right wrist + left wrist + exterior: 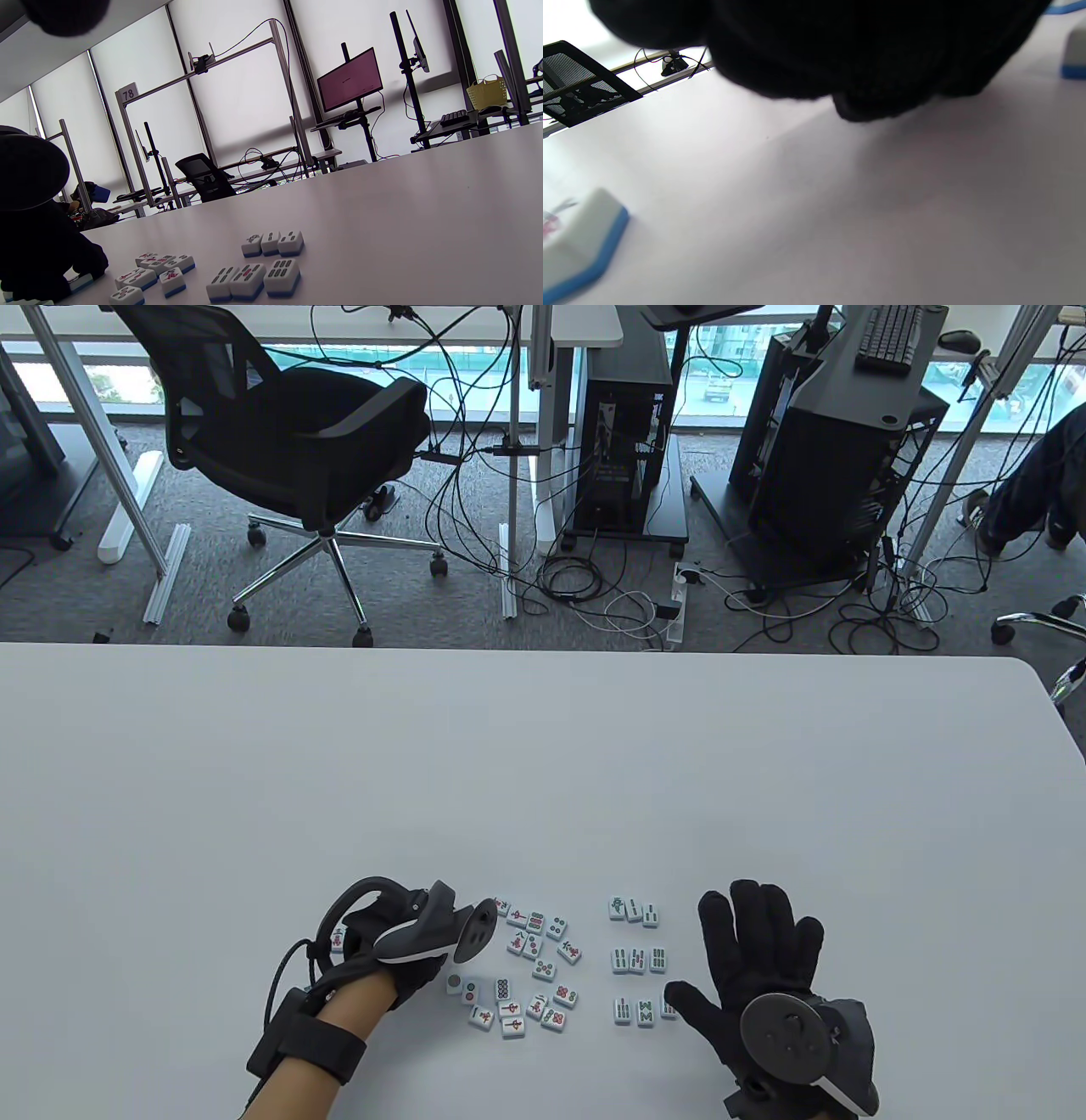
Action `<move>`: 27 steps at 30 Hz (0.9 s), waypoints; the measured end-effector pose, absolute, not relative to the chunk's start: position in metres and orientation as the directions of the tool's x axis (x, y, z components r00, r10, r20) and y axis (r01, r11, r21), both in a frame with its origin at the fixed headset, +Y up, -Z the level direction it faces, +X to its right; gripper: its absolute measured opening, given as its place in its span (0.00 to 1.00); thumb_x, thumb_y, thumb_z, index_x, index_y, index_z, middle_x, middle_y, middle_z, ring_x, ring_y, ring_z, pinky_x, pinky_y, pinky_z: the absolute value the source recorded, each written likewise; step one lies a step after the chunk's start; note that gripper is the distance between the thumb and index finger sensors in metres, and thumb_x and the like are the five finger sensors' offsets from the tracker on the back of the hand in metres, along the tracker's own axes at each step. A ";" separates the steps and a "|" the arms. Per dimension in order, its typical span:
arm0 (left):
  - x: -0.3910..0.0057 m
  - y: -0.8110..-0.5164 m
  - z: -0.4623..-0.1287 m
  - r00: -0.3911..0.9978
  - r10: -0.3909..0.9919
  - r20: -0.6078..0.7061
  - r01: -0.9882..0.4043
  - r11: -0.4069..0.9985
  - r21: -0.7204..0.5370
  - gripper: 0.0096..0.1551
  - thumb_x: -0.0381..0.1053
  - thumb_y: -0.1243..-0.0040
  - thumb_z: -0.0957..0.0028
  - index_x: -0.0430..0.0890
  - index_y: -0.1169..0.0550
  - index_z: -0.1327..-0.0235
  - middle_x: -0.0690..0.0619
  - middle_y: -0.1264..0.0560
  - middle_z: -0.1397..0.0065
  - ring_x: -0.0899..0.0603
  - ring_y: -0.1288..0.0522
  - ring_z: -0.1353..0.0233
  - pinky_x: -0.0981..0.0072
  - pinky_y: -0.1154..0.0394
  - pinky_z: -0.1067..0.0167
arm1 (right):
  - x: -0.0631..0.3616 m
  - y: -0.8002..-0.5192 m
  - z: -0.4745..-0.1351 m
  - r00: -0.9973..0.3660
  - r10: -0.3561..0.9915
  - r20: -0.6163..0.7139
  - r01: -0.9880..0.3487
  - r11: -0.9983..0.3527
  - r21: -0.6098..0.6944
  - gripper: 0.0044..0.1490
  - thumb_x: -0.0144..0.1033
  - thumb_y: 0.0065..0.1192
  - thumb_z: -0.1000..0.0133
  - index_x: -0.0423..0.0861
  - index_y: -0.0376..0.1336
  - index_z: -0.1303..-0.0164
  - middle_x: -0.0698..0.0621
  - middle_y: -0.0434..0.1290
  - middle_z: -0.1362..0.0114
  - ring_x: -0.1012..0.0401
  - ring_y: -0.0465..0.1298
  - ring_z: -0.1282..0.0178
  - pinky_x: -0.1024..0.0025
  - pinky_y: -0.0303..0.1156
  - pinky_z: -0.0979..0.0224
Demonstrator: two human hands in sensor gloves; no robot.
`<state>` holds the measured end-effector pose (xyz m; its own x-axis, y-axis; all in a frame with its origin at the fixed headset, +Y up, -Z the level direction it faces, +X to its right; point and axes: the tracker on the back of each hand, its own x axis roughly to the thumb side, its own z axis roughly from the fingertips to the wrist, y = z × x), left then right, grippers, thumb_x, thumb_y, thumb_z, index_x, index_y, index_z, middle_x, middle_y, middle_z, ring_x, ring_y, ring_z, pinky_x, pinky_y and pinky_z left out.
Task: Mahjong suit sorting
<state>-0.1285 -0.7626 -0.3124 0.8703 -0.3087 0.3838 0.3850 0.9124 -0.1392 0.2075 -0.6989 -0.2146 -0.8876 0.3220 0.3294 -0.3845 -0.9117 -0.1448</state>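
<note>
left wrist view: left hand point(840, 51) a dark blur, grip unclear; right hand point(764, 976) spread flat.

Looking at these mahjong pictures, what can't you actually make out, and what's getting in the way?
- Left hand fingers: table view, the tracker covers them; whether they touch a tile is unclear.
- Left wrist view: the dark glove fills the top; the blue-backed tile at the left edge is blurred and cut off, face unreadable.
- Third bamboo row: table view, the right hand thumb overlaps its last tile.
- Loose tile pile: many faces too small.
</note>
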 end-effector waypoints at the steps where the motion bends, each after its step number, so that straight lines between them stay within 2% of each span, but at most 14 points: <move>1: -0.129 -0.762 -0.312 0.870 -0.302 0.390 0.381 0.913 -0.143 0.34 0.61 0.30 0.66 0.46 0.20 0.48 0.66 0.15 0.72 0.54 0.16 0.74 0.59 0.18 0.66 | 0.207 -0.699 -0.214 -0.888 0.320 0.330 -0.383 -0.912 -0.145 0.56 0.67 0.47 0.49 0.56 0.30 0.20 0.44 0.29 0.14 0.41 0.29 0.18 0.27 0.30 0.25; 7: -0.133 -0.736 -0.294 0.867 -0.300 0.398 0.368 0.924 -0.104 0.35 0.62 0.30 0.67 0.46 0.20 0.48 0.66 0.14 0.72 0.54 0.16 0.74 0.59 0.18 0.66 | 0.207 -0.699 -0.214 -0.885 0.323 0.335 -0.387 -0.910 -0.146 0.56 0.67 0.47 0.49 0.56 0.29 0.20 0.44 0.29 0.14 0.41 0.29 0.18 0.27 0.30 0.25; 14: -0.177 -0.720 -0.257 0.868 -0.336 0.367 0.404 0.906 -0.126 0.35 0.62 0.29 0.68 0.46 0.19 0.49 0.66 0.14 0.72 0.54 0.15 0.74 0.59 0.18 0.65 | 0.205 -0.699 -0.214 -0.890 0.312 0.334 -0.375 -0.916 -0.143 0.56 0.67 0.48 0.49 0.56 0.30 0.20 0.43 0.30 0.14 0.41 0.29 0.18 0.27 0.31 0.25; 21: -0.225 -0.730 -0.217 0.907 -0.306 0.291 0.374 0.901 -0.220 0.35 0.63 0.29 0.70 0.45 0.18 0.51 0.66 0.14 0.72 0.54 0.15 0.74 0.59 0.18 0.66 | 0.204 -0.700 -0.214 -0.891 0.307 0.333 -0.368 -0.920 -0.135 0.56 0.67 0.48 0.49 0.56 0.30 0.20 0.43 0.30 0.14 0.41 0.29 0.18 0.27 0.31 0.25; 27: -0.238 -0.750 -0.206 0.919 -0.283 0.274 0.357 0.893 -0.275 0.35 0.63 0.29 0.70 0.46 0.18 0.51 0.66 0.14 0.72 0.54 0.15 0.74 0.59 0.18 0.66 | 0.203 -0.702 -0.215 -0.896 0.297 0.330 -0.354 -0.926 -0.127 0.56 0.67 0.48 0.49 0.56 0.30 0.20 0.43 0.30 0.15 0.41 0.30 0.18 0.27 0.31 0.25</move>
<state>-0.2383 -0.7501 -0.2058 0.9191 -0.2835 0.2736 0.3572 0.8926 -0.2751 0.2025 -0.7023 -0.2150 -0.8961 0.2972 0.3298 -0.3542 -0.9265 -0.1274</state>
